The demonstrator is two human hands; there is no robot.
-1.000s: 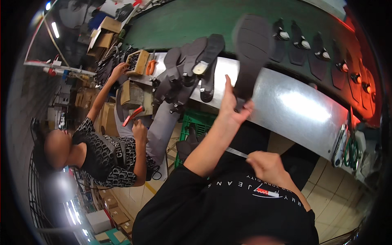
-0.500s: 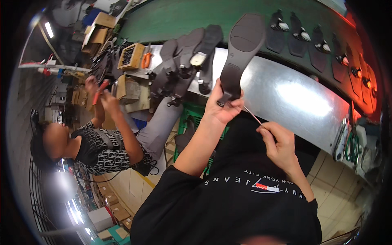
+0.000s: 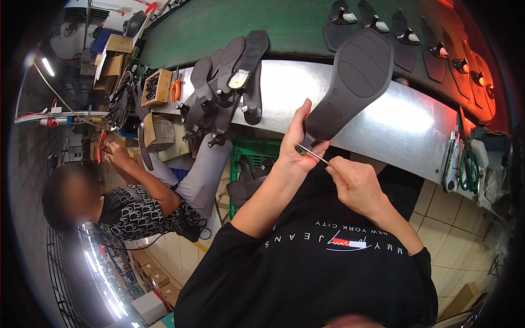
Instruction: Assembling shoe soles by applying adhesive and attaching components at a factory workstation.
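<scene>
My left hand (image 3: 294,143) is closed around the heel end of a dark brown shoe sole (image 3: 351,82). The sole tilts up and away to the right, its grooved underside facing me. Pinched in my right hand (image 3: 358,185) is a thin metal rod-like tool (image 3: 316,155); its handle, if any, is hidden in the fingers. The tool's tip meets the small heel at my left palm, though whether it enters the heel I cannot tell.
Several more soles (image 3: 224,82) lie piled on the metal-topped bench (image 3: 404,117). Others with heels stand in a row on the green surface (image 3: 295,33). A box cutter (image 3: 451,161) and green-handled scissors (image 3: 469,170) hang at the right edge. A co-worker (image 3: 147,202) sits at left.
The sole has tipped further right and nearer. My right hand has moved left and up, bringing the tool from beside my left hand onto the heel. The co-worker's hands have shifted left.
</scene>
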